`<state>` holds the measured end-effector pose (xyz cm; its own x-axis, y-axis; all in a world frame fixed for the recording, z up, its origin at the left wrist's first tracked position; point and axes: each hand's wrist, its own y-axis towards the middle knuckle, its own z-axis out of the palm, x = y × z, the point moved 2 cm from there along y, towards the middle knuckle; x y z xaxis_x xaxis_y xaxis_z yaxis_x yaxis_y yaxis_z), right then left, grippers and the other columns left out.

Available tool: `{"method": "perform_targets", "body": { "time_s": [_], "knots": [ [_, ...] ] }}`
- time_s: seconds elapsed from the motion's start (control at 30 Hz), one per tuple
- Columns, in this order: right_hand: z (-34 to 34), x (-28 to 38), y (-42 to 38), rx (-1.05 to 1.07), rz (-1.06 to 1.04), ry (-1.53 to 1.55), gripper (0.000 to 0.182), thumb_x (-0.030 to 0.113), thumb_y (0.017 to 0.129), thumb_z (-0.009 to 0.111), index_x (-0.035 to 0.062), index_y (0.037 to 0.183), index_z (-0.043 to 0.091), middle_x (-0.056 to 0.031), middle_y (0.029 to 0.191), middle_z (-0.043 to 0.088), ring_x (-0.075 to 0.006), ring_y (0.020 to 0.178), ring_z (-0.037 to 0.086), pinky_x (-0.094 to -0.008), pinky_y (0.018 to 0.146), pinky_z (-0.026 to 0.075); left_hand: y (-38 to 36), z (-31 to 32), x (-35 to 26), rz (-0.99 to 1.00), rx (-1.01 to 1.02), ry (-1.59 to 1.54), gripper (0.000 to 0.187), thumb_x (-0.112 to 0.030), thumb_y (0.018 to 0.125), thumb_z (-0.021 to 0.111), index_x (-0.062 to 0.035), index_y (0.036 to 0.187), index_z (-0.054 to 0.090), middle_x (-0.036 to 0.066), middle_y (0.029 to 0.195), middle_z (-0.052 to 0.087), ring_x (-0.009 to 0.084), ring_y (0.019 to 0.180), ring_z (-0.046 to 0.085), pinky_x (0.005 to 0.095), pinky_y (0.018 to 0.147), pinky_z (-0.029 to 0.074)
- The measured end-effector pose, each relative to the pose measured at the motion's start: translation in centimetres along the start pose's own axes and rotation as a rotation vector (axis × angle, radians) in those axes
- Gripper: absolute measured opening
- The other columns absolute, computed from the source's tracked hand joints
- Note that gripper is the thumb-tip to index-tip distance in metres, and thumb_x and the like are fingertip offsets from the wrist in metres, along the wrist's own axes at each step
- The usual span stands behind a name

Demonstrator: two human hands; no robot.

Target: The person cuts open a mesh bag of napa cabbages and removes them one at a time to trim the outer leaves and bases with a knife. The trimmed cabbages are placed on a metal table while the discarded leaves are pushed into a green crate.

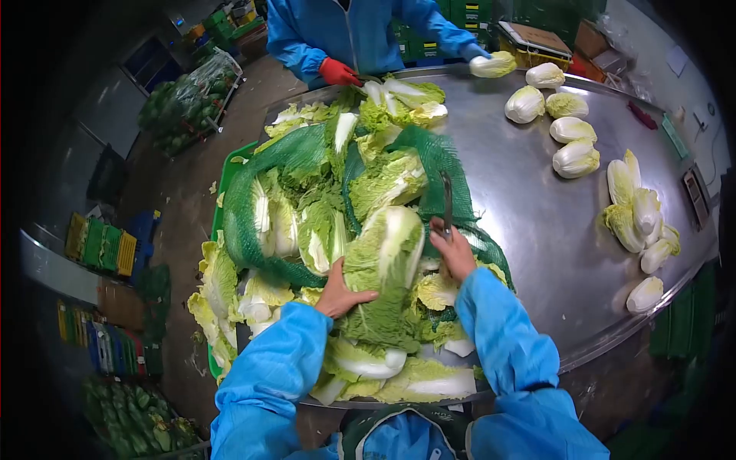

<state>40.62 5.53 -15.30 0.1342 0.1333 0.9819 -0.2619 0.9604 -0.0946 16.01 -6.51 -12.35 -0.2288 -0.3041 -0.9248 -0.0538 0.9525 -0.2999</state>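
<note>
A large leafy cabbage (383, 264) lies in front of me, its white base pointing away. My left hand (343, 293) rests against its left side, thumb spread over the leaves and fingers apart. On the right, my right hand (454, 251) is closed around a knife (448, 201), whose dark blade points up and away. Green netting (247, 201) surrounds more cabbages (322, 230) just beyond. Loose outer leaves (437, 382) are spread near my body and on the left.
A steel table (521, 230) carries trimmed cabbages (573, 159) at the right. Across it, a co-worker (349, 34) in blue has a red-gloved hand by leaves and a blue-gloved hand at a trimmed cabbage. A green crate (222, 184) edges the left side.
</note>
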Motion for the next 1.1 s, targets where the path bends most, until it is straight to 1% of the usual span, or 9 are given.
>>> {"method": "perform_targets", "body": {
  "time_s": [0.2,0.4,0.47,0.53,0.6,0.63,0.67,0.77,1.1],
  "knots": [
    [1.9,-3.2,2.7,0.018,0.222,0.237,0.051,0.028,0.088,0.061,-0.0054,0.125,0.049,-0.0153,0.121,0.056,-0.0224,0.112,0.051,-0.0325,0.098,0.037,-1.0,-0.3,0.7,0.168,-0.169,0.333,0.111,-0.031,0.051,0.090,0.0037,0.136,0.027,0.023,0.132,0.035,0.0341,0.124,0.035,0.0391,0.107,0.029],
    [5.9,7.1,-12.6,0.115,-0.040,0.017,0.052,0.019,0.089,0.059,-0.0018,0.134,0.042,-0.0137,0.132,0.049,-0.0169,0.117,0.047,-0.0294,0.099,0.036,-11.3,-3.7,-3.4,0.229,-0.127,0.478,0.105,-0.026,0.049,0.089,-0.0058,0.136,0.033,0.021,0.124,0.039,0.0369,0.119,0.040,0.0393,0.102,0.034],
    [6.0,7.5,-16.9,0.179,0.221,0.187,0.051,0.012,0.088,0.059,0.0000,0.134,0.042,-0.0139,0.137,0.044,-0.0148,0.120,0.043,-0.0284,0.098,0.037,-14.2,-4.2,-1.0,0.221,-0.110,0.613,0.102,-0.025,0.048,0.088,-0.0093,0.135,0.037,0.020,0.124,0.039,0.0383,0.118,0.039,0.0421,0.102,0.033],
    [3.7,4.1,-18.4,0.157,0.171,0.133,0.045,0.006,0.087,0.060,-0.0009,0.128,0.046,-0.0149,0.124,0.055,-0.0157,0.110,0.051,-0.0312,0.093,0.043,-16.1,-3.7,0.4,0.210,-0.066,0.743,0.098,-0.024,0.048,0.088,-0.0127,0.133,0.041,0.020,0.124,0.038,0.0396,0.118,0.039,0.0449,0.101,0.032],
    [1.2,2.6,-19.6,0.090,0.504,-0.191,0.031,0.007,0.086,0.060,-0.0028,0.115,0.051,-0.0123,0.104,0.064,-0.0144,0.094,0.057,-0.0335,0.081,0.049,-17.0,-1.7,0.6,0.275,-0.015,0.931,0.093,-0.023,0.047,0.087,-0.0173,0.130,0.046,0.019,0.125,0.038,0.0408,0.119,0.036,0.0539,0.101,0.027],
    [0.5,2.0,-20.1,-0.012,0.505,-0.130,0.028,0.011,0.085,0.063,-0.0028,0.106,0.050,-0.0147,0.085,0.064,-0.0222,0.080,0.061,-0.0382,0.070,0.049,-16.8,-0.5,-0.1,0.341,-0.034,0.921,0.090,-0.022,0.046,0.087,-0.0206,0.127,0.048,0.018,0.128,0.038,0.0394,0.121,0.035,0.0596,0.099,0.023],
    [-0.1,2.1,-20.6,-0.044,0.523,-0.120,0.028,0.011,0.085,0.063,-0.0028,0.106,0.050,-0.0147,0.085,0.064,-0.0222,0.080,0.061,-0.0382,0.070,0.049,-16.5,0.0,-1.1,0.346,0.005,0.917,0.090,-0.022,0.046,0.087,-0.0206,0.127,0.048,0.018,0.128,0.038,0.0394,0.121,0.035,0.0596,0.099,0.023],
    [-1.1,3.4,-22.2,-0.045,0.262,-0.647,0.034,0.017,0.081,0.067,-0.0028,0.101,0.047,-0.0255,0.085,0.058,-0.0449,0.081,0.055,-0.0458,0.071,0.045,-15.6,0.7,-2.3,0.370,0.013,1.018,0.088,-0.028,0.047,0.088,-0.0156,0.124,0.045,0.021,0.134,0.035,0.0390,0.120,0.037,0.0574,0.096,0.027],
    [3.5,2.8,-24.8,0.156,0.389,-0.622,0.022,0.019,0.088,0.052,0.0034,0.097,0.039,-0.0232,0.086,0.057,-0.0428,0.081,0.057,-0.0520,0.068,0.044,-13.6,1.1,-1.5,0.373,0.101,1.023,0.107,-0.034,0.044,0.090,-0.0067,0.131,0.032,0.028,0.138,0.030,0.0437,0.122,0.035,0.0511,0.099,0.030]
  ]
}}
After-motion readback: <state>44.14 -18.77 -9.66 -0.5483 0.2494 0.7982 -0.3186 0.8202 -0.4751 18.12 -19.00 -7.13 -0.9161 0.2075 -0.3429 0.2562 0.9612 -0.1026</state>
